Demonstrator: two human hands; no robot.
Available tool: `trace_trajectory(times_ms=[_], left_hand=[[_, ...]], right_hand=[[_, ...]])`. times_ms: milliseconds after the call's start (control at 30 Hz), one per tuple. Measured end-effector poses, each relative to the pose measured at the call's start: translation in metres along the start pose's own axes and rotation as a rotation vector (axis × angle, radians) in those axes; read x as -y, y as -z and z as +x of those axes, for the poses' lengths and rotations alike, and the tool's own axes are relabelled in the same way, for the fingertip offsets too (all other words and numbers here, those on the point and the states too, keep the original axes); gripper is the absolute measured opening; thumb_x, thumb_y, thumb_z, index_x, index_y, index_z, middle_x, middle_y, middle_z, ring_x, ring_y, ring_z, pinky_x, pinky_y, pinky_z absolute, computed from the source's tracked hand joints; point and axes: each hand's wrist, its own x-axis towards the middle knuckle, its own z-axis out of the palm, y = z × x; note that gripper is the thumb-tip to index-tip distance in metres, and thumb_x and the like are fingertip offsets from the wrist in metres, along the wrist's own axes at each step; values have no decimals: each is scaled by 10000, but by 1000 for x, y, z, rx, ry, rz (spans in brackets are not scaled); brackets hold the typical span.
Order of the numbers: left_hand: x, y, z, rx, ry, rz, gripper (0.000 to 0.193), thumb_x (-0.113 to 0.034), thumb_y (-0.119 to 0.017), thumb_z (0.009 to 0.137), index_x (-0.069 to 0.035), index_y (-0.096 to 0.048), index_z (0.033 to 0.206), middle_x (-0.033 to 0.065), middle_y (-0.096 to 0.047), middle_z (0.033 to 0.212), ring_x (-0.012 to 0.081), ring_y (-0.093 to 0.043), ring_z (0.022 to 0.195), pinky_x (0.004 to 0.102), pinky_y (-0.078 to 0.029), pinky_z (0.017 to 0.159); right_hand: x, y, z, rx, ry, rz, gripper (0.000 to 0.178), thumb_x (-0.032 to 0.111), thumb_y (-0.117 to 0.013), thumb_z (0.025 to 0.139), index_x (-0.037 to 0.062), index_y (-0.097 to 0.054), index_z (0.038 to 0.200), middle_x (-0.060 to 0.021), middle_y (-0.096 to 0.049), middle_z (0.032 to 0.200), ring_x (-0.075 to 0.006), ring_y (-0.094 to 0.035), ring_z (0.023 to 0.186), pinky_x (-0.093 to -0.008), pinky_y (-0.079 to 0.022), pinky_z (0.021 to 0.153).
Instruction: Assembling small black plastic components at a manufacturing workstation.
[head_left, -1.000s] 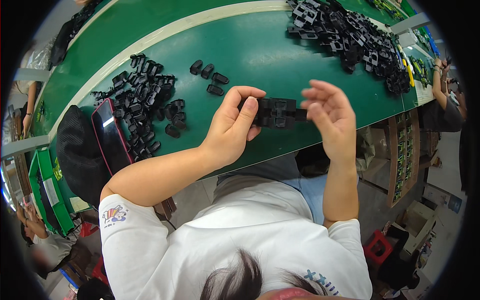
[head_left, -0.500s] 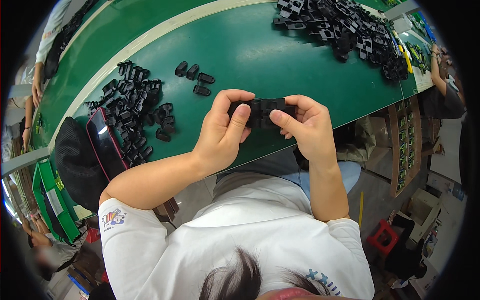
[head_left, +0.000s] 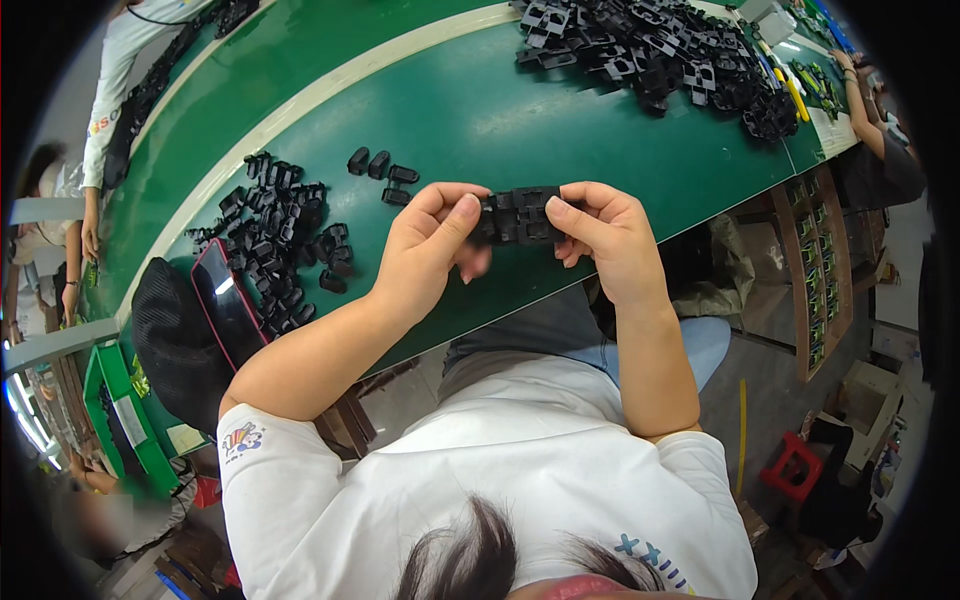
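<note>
Above the table's near edge, a black moulded plastic part with square openings is held level between both hands. My left hand pinches its left end between thumb and fingers; the lower fingers are blurred. A darker bit of black plastic shows beside the left thumb, and I cannot tell whether it is a separate piece. My right hand grips the other end, thumb on the front face and fingers behind. Several small black plastic caps lie just beyond my left hand.
A heap of small black caps lies at left, beside a red-edged phone and a black mesh bag. Larger black parts are piled at the far right of the green table. Other people's arms reach in at the sides.
The whole view has shifted slightly. My left hand has moved a little left along the black plastic part, and more of its face shows. Both hands still hold it.
</note>
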Motion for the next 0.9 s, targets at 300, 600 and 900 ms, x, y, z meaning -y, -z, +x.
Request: trace_trajectory(times_ms=[300,600,900], left_hand=[[-5,1,1,7,20,3,313,-260,-512,945,-2,-535,1120,83,-602,826,131,-565,614,214,-411,521],[-5,-2,3,-27,18,-36,271,-214,-529,938,6,-555,1093,90,-613,833,154,-596,610,226,-454,523],[-3,-1,4,-18,-24,23,286,-192,-541,926,29,-540,1108,118,-617,906,163,-601,650,236,-468,550]], right_hand=[[-1,3,0,24,-1,64,232,165,-683,826,-34,-634,934,-46,-611,690,-76,-550,546,-192,-455,492],[1,6,-2,16,-2,16,258,183,-686,828,-31,-612,952,-45,-615,717,-66,-546,562,-189,-455,501],[-3,9,-1,76,55,77,233,176,-681,834,-17,-611,944,-34,-616,737,-62,-550,591,-184,-463,543]])
